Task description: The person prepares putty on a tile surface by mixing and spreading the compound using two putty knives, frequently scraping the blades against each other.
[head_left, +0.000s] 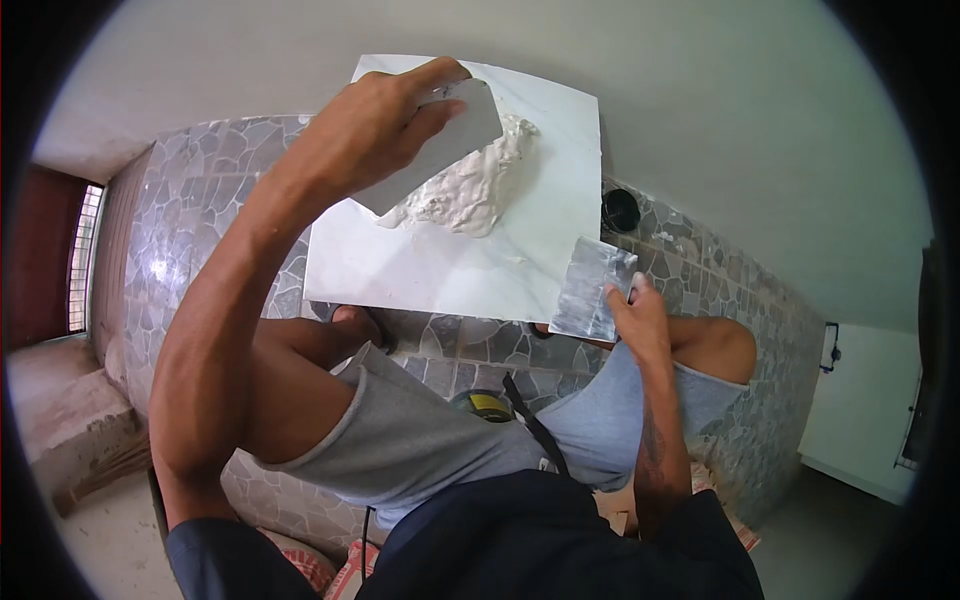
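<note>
My left hand grips a flat grey plastering blade by its upper edge, thumb on the near face. The blade is tilted over a heap of wet white putty, its lower edge at the heap's left side. Under the putty lies a white marble-patterned tile. At the tile's near right corner, my right hand pinches a flat metal scraper smeared with white, thumb on top. The fingers beneath it are mostly hidden.
A black round container stands beside the tile's right edge, by the wall. Stone-patterned floor tiles surround my legs. A yellow and black round object sits between my thighs. Red and white bags lie behind me.
</note>
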